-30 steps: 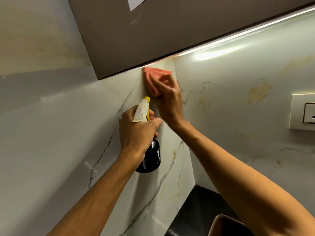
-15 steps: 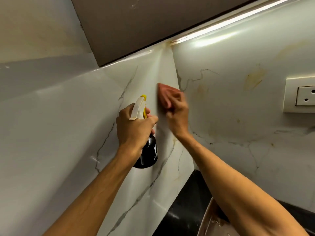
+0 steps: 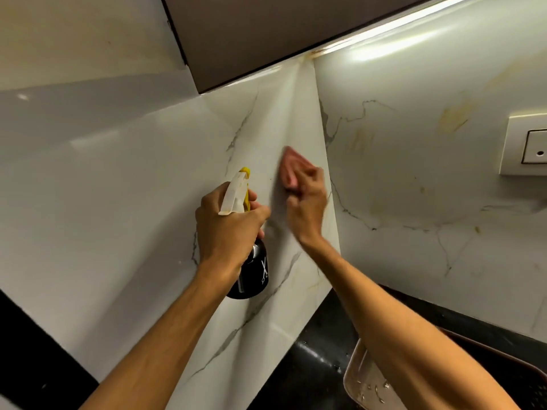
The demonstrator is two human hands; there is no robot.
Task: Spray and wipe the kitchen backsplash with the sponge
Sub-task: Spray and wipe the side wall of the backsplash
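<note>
My right hand (image 3: 306, 202) presses a pink sponge (image 3: 291, 168) flat against the white marble backsplash (image 3: 142, 202), just left of the inner corner. The sponge is blurred with motion. My left hand (image 3: 226, 229) grips a black spray bottle (image 3: 253, 273) with a white and yellow trigger head (image 3: 238, 192), held close to the wall, left of and slightly below the sponge. The bottle's nozzle points up at the wall.
A dark cabinet underside (image 3: 266, 34) overhangs the corner, with a light strip (image 3: 393, 28) along the right wall. A white switch plate (image 3: 525, 143) sits on the right wall. Below lie a black countertop (image 3: 313, 344) and a brown tray (image 3: 367, 383).
My right hand has dragged the sponge down the wall from just under the cabinet to mid-height. The left hand and bottle have kept their position.
</note>
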